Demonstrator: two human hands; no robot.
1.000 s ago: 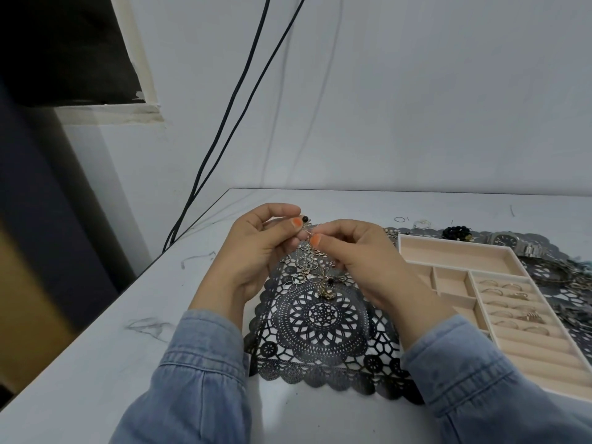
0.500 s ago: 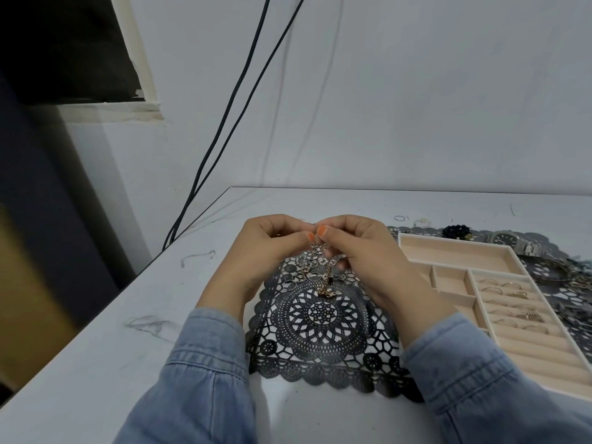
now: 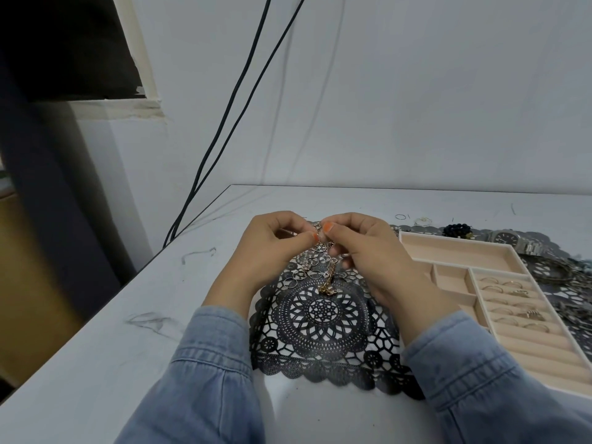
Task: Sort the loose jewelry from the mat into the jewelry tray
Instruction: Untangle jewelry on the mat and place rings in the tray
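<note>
A black lace mat (image 3: 320, 318) lies on the white table. Above its far edge my left hand (image 3: 272, 248) and my right hand (image 3: 368, 248) meet, both pinching a tangle of silver ring-link chain (image 3: 309, 267). A short gold chain (image 3: 329, 282) hangs from the tangle down onto the mat. To the right stands the beige jewelry tray (image 3: 455, 248); several rings (image 3: 509, 302) sit in its ring rolls. Its large back compartment and small left compartments hold nothing visible.
A second lace mat (image 3: 563, 270) behind and right of the tray carries a silver watch (image 3: 512, 240), a black bead bracelet (image 3: 456, 230) and bangles (image 3: 551, 274). Black cables (image 3: 230, 110) run down the wall to the table's left edge.
Both hands have sunk slightly toward the mat and closed tighter together. The chain tangle now hangs lower, with its gold end touching the mat.
</note>
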